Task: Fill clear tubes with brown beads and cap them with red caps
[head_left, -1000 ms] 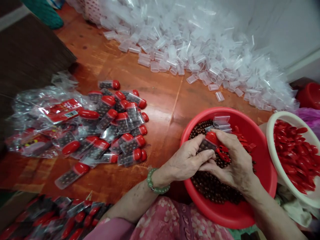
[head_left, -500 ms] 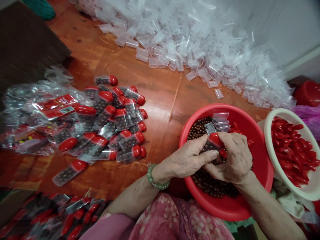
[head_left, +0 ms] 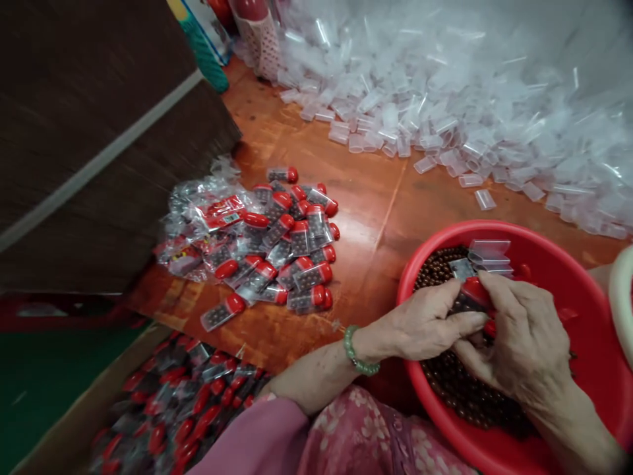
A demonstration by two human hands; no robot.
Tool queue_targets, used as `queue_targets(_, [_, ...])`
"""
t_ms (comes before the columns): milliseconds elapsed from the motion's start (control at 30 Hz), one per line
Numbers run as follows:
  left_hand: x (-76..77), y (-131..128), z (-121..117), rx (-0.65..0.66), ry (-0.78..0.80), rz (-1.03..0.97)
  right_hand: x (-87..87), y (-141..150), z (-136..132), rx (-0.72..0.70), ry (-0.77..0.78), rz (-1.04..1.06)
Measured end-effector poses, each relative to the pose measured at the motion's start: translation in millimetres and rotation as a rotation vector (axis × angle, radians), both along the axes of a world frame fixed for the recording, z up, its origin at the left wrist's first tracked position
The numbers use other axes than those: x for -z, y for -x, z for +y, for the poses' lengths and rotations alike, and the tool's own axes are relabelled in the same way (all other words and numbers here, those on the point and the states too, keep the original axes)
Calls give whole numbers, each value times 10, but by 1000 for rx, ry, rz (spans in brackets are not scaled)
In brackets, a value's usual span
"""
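Left hand [head_left: 425, 323] and right hand [head_left: 519, 343], both gripping one red-capped bead tube [head_left: 467, 300], above red basin [head_left: 554, 247] of brown beads [head_left: 459, 389].

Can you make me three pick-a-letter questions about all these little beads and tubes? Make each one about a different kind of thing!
1. Where do the loose brown beads lie?
A) On the orange boards
B) In the red basin
C) In a cardboard box

2. What colour are the caps on the filled tubes?
A) Blue
B) White
C) Red

3. How do the empty clear tubes lie?
A) In a loose heap
B) In neat upright rows
C) Stacked in a box

Answers:
1. B, because the beads sit inside the basin's rim.
2. C, because every cap in the pile shows red.
3. A, because they spill every which way.
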State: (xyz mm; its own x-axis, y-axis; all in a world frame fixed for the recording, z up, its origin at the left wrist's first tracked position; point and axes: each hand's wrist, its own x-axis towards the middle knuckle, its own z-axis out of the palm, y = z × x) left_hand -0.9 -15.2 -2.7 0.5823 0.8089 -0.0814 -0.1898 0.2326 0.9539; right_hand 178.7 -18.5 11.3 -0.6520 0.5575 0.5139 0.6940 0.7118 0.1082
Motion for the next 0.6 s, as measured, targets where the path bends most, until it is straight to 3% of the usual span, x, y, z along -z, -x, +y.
queue_targets(200, [-15,41,-60,37,26,-24,-1,47,-4,-58,-48,22])
queue_targets(333, [-12,87,-124,-19,33,19,-33,184,-86,-22,44,65])
queue_targets(500, [-90,311,-214,-222,-80,201,-130,180,-153,-35,344,34])
queue_targets(600, [-156,597,-213,-555,-249,403,-148,-68,-53,53,449,79])
